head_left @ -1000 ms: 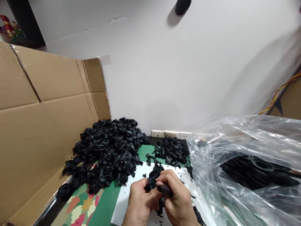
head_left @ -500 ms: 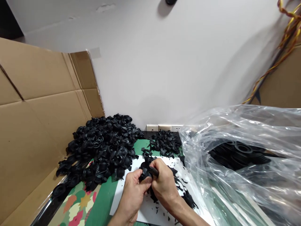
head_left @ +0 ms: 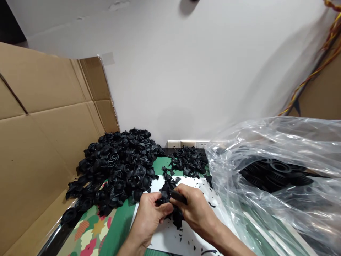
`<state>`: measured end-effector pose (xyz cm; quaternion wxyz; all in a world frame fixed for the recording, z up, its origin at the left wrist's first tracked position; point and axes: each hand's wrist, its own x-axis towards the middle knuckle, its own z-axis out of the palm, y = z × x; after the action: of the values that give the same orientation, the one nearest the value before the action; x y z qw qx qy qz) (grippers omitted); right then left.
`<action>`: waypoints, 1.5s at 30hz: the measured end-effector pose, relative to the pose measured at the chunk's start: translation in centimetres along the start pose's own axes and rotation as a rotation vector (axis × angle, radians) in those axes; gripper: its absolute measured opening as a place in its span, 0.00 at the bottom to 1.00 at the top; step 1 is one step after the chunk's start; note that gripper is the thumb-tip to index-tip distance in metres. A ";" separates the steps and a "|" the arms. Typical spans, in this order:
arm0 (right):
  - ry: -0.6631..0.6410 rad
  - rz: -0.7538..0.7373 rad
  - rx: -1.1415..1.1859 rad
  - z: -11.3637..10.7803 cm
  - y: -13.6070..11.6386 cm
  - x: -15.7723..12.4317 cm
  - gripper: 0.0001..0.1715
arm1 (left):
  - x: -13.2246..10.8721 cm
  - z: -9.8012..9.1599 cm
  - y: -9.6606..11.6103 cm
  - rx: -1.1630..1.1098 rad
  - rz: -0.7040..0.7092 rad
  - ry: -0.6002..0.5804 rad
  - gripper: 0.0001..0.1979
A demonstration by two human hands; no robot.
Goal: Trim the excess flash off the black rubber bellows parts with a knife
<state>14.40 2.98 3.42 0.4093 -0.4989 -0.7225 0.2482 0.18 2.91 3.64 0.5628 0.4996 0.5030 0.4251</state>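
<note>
Left fingers (head_left: 165, 209) pinching black part (head_left: 164, 195), right fingers (head_left: 183, 188) gripping dark piece (head_left: 179, 196), long axis apparently slanting forward-left toward black part

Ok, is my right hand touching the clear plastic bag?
Apart. The head view shows a strip of the white sheet between the right hand and the clear plastic bag.

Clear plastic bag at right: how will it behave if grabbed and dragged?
The clear, crinkled plastic bag looks floppy: its thin film lies in loose folds, so it would probably crumple where gripped. Its glossy highlights suggest it may be slippery. The black, ribbed, round parts bunched inside would likely shift during a drag.
</note>
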 end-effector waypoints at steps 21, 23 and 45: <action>0.131 0.262 -0.093 -3.1 3.0 2.4 0.10 | -1.6 0.5 -0.5 -0.300 -0.024 0.062 0.14; 0.066 0.243 -0.047 -2.9 2.6 1.6 0.11 | -1.2 0.2 -0.5 -0.337 -0.027 0.055 0.13; 0.096 0.108 0.298 0.4 -0.3 -0.7 0.12 | -0.4 2.3 -0.5 -0.479 -0.125 0.047 0.16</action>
<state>14.02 2.28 3.22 0.4988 -0.4820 -0.6294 0.3503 2.42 2.14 3.19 0.6785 0.3099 0.4307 0.5080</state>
